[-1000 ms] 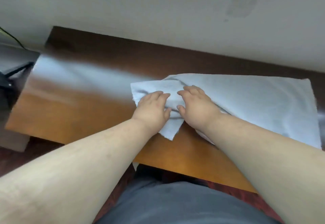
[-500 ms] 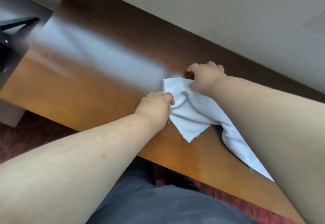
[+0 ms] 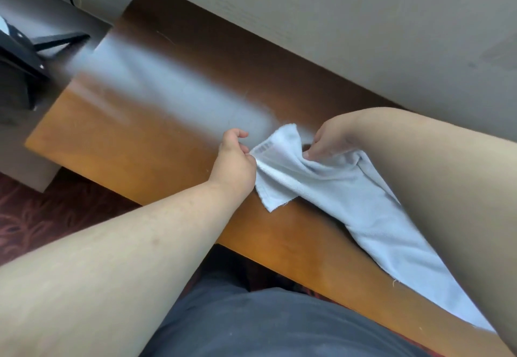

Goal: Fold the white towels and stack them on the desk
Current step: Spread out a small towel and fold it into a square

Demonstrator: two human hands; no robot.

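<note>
Towel [image 3: 330, 188], white, bunched and partly lifted over the wooden counter [image 3: 134, 144], trailing from the raised end down toward the counter's near edge under the right forearm. Left hand [image 3: 233, 160] at the towel's left edge, grip pinching the hem between thumb and curled fingers, index finger hooked free above. Right hand [image 3: 328, 139] at the towel's far corner, grip closed on a fold of cloth, knuckles up, fingertips buried in the fabric. Woven band visible on the towel just beside the left hand's pinch. Loose corner hanging below the left hand, touching the counter. Pale glare across the counter beyond the towel. Dark metal stand [image 3: 25, 62] off the counter's far left end. Beige wall [image 3: 363, 20] along the counter's back edge. Patterned red carpet [image 3: 42, 211] below the counter's left side.
</note>
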